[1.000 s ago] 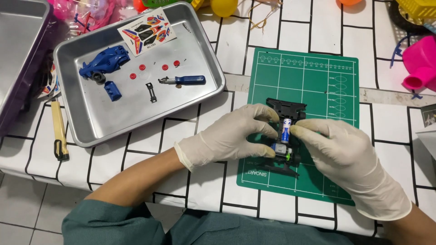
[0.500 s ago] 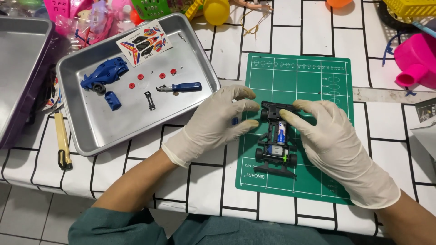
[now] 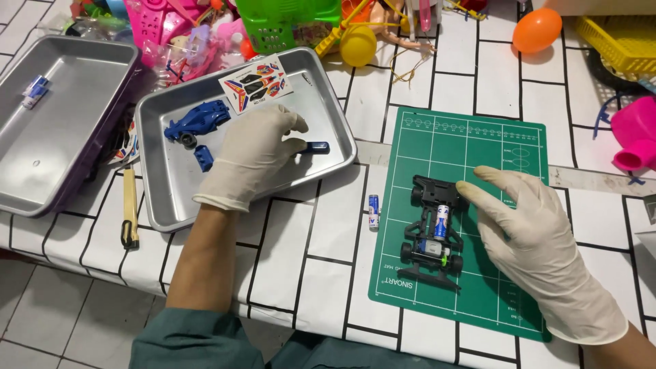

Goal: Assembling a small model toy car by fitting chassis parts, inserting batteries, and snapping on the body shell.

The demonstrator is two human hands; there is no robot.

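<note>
A black toy car chassis (image 3: 432, 236) with a battery in it lies on the green cutting mat (image 3: 492, 150). My gloved right hand (image 3: 540, 253) rests flat on the mat beside it, fingers apart, index tip touching the chassis's far right corner. My gloved left hand (image 3: 251, 156) reaches into the metal tray (image 3: 171, 205), fingers bent down over the shaft end of a blue-handled screwdriver (image 3: 316, 147); only the handle shows, and a grip is not visible. A blue car body (image 3: 199, 121), a small blue part (image 3: 203, 158) and a sticker sheet (image 3: 256, 83) lie in the tray.
A loose battery (image 3: 373, 212) lies on the table between tray and mat. A second metal tray (image 3: 61, 147) at far left holds another battery (image 3: 34, 91). A yellow-handled tool (image 3: 128, 205) lies between the trays. Toys, a green basket (image 3: 294, 24), an orange egg (image 3: 538, 29) and pink cups (image 3: 635, 140) crowd the back.
My left hand left the chassis and moved left into the tray onto the screwdriver. My right hand let go and flattened beside the chassis. A loose battery now lies left of the mat.
</note>
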